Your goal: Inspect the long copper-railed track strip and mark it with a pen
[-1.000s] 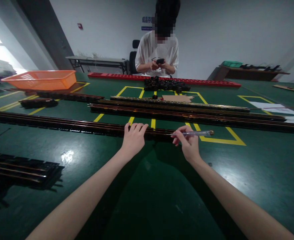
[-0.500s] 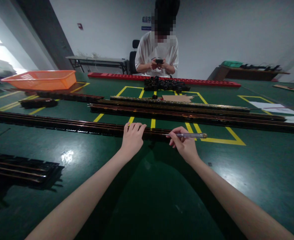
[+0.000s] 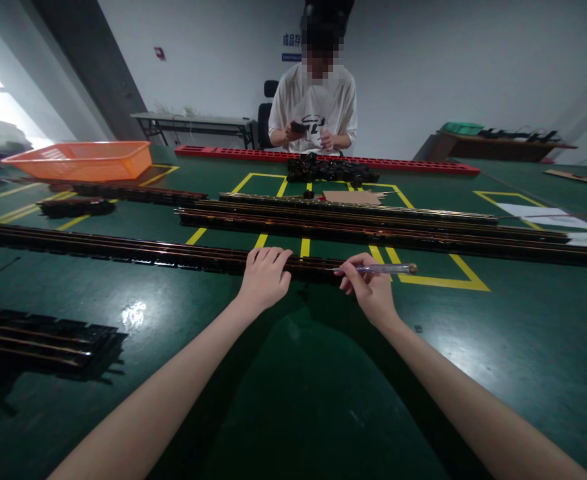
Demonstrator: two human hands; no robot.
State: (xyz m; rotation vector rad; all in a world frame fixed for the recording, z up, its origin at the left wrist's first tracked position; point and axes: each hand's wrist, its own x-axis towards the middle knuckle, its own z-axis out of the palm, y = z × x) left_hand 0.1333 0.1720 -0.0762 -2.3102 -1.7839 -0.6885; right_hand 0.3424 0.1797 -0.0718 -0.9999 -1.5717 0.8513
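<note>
A long black rail (image 3: 123, 247) with copper-coloured strips lies across the green table in front of me. My left hand (image 3: 264, 281) grips it from above, its fingers bent over the far edge and the thumb at the near side. To the right, my right hand (image 3: 370, 297) is closed around a slim screwdriver (image 3: 390, 269) with a clear handle. Its thin shaft points left along the rail's right end. Whether the tip touches the rail, I cannot tell. The part of the rail under my left hand is hidden.
Beyond lie more long black rails (image 3: 283, 219), a piece of cardboard (image 3: 352, 197) and a heap of black parts (image 3: 328, 169). An orange basket (image 3: 123, 163) stands back left; a stack of rails (image 3: 33, 337) lies near left. Across the table, a person (image 3: 340, 100) holds a phone.
My left thumb has moved out to the right, and the screwdriver has shifted slightly right. Across the table, the person's hands have parted, the phone now in one of them.
</note>
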